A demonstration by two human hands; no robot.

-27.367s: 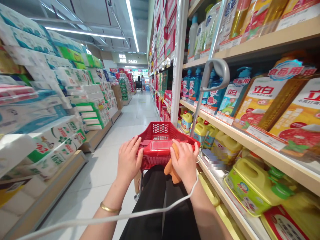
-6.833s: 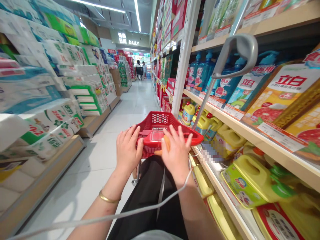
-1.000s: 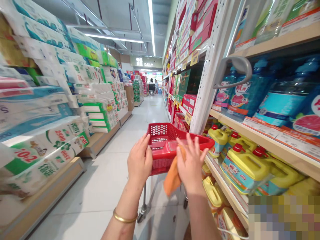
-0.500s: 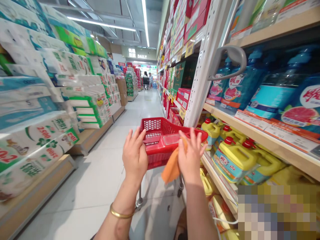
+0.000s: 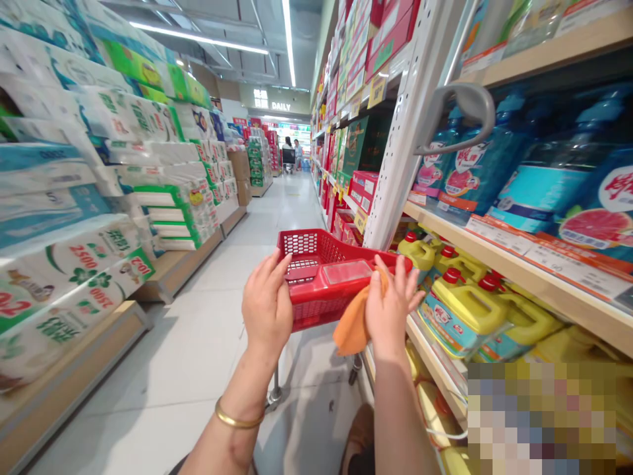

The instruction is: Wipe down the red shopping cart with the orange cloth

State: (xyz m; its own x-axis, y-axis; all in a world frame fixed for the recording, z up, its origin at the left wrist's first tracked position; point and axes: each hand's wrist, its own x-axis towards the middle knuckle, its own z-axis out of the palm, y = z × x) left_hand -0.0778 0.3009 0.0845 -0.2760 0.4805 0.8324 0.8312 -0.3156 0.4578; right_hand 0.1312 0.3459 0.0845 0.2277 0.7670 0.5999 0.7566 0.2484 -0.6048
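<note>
A red shopping cart (image 5: 301, 267) with a perforated basket stands in front of me in the aisle. My left hand (image 5: 267, 300) is at the left end of its red handle (image 5: 331, 285), fingers stretched forward and holding nothing. Over the handle's right part, my right hand (image 5: 388, 303) has an orange cloth (image 5: 353, 323) pinched between thumb and palm, its other fingers spread. The cloth hangs down beside the handle. Whether either palm presses on the handle is hidden.
Stacked tissue packs (image 5: 74, 270) line the left side. On the right are shelves with yellow jugs (image 5: 459, 316) and blue pump bottles (image 5: 534, 178); a grey loop handle (image 5: 457, 119) juts out. Two people (image 5: 291, 155) and a dark cart are far down the tiled aisle (image 5: 277, 204).
My right hand has moved a little to the right with the orange cloth. My left hand stays almost in place. A shoe now shows more fully at the bottom.
</note>
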